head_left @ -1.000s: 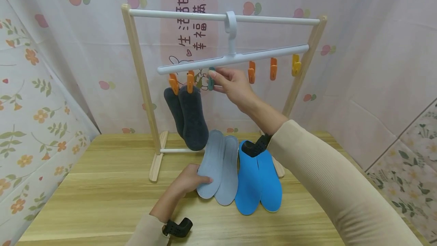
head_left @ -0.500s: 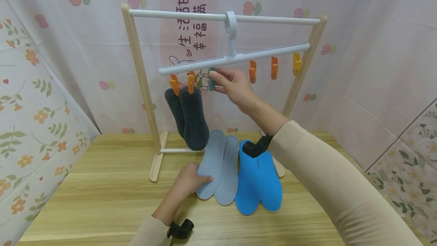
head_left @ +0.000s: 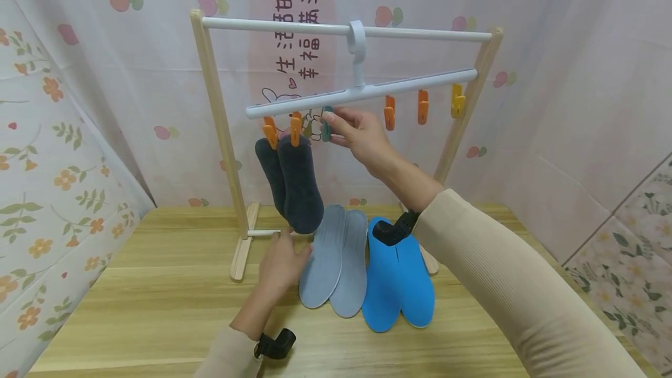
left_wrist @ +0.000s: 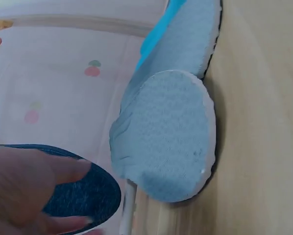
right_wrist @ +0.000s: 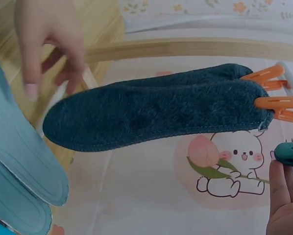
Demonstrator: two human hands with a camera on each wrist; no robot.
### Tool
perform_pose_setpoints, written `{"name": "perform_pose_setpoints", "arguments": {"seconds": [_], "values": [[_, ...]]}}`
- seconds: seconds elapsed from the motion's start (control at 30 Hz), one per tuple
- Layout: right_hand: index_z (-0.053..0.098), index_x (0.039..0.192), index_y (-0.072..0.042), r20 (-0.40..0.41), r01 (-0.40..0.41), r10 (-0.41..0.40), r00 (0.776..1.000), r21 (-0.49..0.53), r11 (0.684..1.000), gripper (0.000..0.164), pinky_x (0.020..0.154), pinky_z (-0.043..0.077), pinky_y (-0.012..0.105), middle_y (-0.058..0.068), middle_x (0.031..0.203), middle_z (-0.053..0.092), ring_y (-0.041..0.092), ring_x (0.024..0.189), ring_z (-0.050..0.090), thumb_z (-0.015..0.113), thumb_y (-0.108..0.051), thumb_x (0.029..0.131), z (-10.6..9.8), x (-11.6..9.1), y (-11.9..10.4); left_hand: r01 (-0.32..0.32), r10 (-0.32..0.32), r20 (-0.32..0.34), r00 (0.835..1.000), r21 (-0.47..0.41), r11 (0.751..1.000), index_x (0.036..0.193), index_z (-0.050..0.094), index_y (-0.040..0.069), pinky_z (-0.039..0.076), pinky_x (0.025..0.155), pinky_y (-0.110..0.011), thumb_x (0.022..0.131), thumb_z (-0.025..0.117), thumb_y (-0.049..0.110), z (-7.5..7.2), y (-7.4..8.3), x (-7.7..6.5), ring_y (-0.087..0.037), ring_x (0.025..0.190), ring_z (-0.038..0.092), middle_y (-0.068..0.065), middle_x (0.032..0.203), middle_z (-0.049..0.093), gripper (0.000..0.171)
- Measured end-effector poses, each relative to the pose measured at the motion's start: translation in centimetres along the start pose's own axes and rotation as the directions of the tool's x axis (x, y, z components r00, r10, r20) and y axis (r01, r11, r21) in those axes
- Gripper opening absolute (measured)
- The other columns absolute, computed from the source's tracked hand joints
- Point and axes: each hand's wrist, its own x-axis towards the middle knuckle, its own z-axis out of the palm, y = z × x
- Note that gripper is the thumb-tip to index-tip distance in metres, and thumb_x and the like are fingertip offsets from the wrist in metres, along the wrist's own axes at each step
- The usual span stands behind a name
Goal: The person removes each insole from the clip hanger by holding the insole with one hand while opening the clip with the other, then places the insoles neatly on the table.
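My right hand [head_left: 364,136] pinches a teal clothespin [head_left: 326,125] under the white hanger bar [head_left: 315,100]; its fingers show below the clip in the right wrist view. To the left, two orange clothespins [head_left: 296,128] hold a pair of dark blue-grey insoles [head_left: 299,185], which hang one partly behind the other. My left hand [head_left: 282,264] is off the table insoles, fingers loosely extended, near the lower end of the hanging pair. Just right of it lie two light grey insoles [head_left: 322,261], the left one overlapping the other. Nothing shows in the left hand.
Two blue insoles [head_left: 383,284] lie right of the grey pair on the wooden table [head_left: 157,308]. A wooden rack [head_left: 217,109] with a white top rod [head_left: 420,32] carries the hanger. Further right hang two orange clothespins [head_left: 423,107] and a yellow clothespin [head_left: 458,101].
My left hand has let go of the left grey insole and moved up and left, toward the hanging dark insoles. The right hand keeps its pinch on the teal clothespin.
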Motion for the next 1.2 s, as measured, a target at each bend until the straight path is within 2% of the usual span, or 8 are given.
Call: {"name": "perform_pose_setpoints", "arguments": {"seconds": [0.1,0.2,0.37,0.5,0.63,0.77,0.97,1.2], "values": [[0.053,0.147,-0.008,-0.001,0.001,-0.001,1.0,-0.001,1.0,0.049,0.105,0.053,0.035,0.011,0.146,0.059,0.024,0.131,0.061,0.058,-0.029,0.103,0.1,0.0,0.1,0.031,-0.037,-0.05,0.998,-0.119,0.992,0.153,0.032,0.0,0.053,0.087,-0.056,0.093,0.071,0.034,-0.3,0.0,0.5,-0.045,0.119,0.058,-0.029,0.142,0.045,0.079],[0.053,0.147,-0.01,-0.007,-0.004,0.004,1.0,-0.005,1.0,0.049,0.105,0.053,0.035,0.01,0.146,0.059,0.022,0.13,0.062,0.059,-0.03,0.103,0.2,-0.1,0.1,0.017,-0.043,-0.091,0.995,-0.268,0.963,0.157,0.023,0.003,0.049,0.097,-0.056,0.093,0.071,0.031,-0.5,-0.2,1.2,-0.044,0.126,0.052,-0.028,0.145,0.04,0.085],[0.053,0.147,-0.009,-0.006,-0.009,0.009,1.0,0.024,1.0,0.049,0.104,0.053,0.034,0.008,0.146,0.06,0.022,0.13,0.062,0.059,-0.029,0.103,0.3,-0.1,0.2,-0.06,-0.008,-0.158,0.987,-0.417,0.907,0.148,0.036,-0.002,0.046,0.102,-0.055,0.093,0.073,0.025,-0.8,-0.6,2.3,-0.042,0.121,0.053,-0.026,0.134,0.051,0.072],[0.051,0.148,-0.006,0.005,-0.008,0.008,1.0,0.053,0.999,0.05,0.105,0.053,0.035,0.01,0.147,0.059,0.024,0.132,0.06,0.059,-0.028,0.103,0.4,-0.1,0.2,-0.065,-0.02,-0.162,0.987,-0.504,0.861,0.142,0.045,-0.002,0.05,0.099,-0.05,0.092,0.074,0.024,-1.1,-0.9,2.9,-0.038,0.115,0.058,-0.023,0.125,0.056,0.063],[0.05,0.147,-0.004,0.007,-0.007,0.006,1.0,0.074,0.997,0.05,0.107,0.052,0.036,0.015,0.148,0.057,0.026,0.133,0.06,0.058,-0.026,0.103,0.5,-0.1,0.3,-0.067,-0.015,-0.149,0.989,-0.53,0.845,0.128,0.059,-0.003,0.055,0.087,-0.033,0.091,0.077,0.024,-1.4,-1.1,3.4,-0.029,0.102,0.063,-0.02,0.113,0.062,0.049],[0.051,0.147,-0.005,0.0,-0.009,0.009,1.0,0.082,0.997,0.05,0.108,0.051,0.037,0.015,0.147,0.057,0.027,0.132,0.06,0.059,-0.026,0.103,0.4,-0.1,0.3,-0.069,-0.004,-0.132,0.991,-0.544,0.836,0.108,0.071,0.0,0.051,0.068,-0.022,0.088,0.079,0.025,-1.6,-1.3,3.8,-0.017,0.083,0.064,-0.014,0.098,0.068,0.033],[0.054,0.145,-0.005,-0.008,-0.024,0.025,1.0,0.113,0.993,0.048,0.105,0.053,0.037,0.012,0.141,0.062,0.03,0.131,0.061,0.063,-0.024,0.101,0.2,-0.2,0.3,-0.033,0.001,-0.052,0.999,-0.613,0.789,0.099,0.071,-0.003,0.041,0.056,-0.02,0.089,0.079,0.019,-2.0,-1.5,4.2,-0.005,0.067,0.057,-0.009,0.088,0.074,0.026],[0.053,0.145,-0.005,0.007,-0.071,0.071,0.997,0.113,0.991,0.05,0.105,0.053,0.037,0.013,0.142,0.062,0.028,0.13,0.061,0.065,-0.022,0.1,0.3,-0.4,0.4,-0.005,0.002,-0.007,1.0,-0.612,0.791,0.099,0.066,-0.002,0.031,0.047,-0.021,0.091,0.077,0.019,-2.6,-1.6,4.2,-0.005,0.051,0.041,0.0,0.073,0.071,0.024]]}}
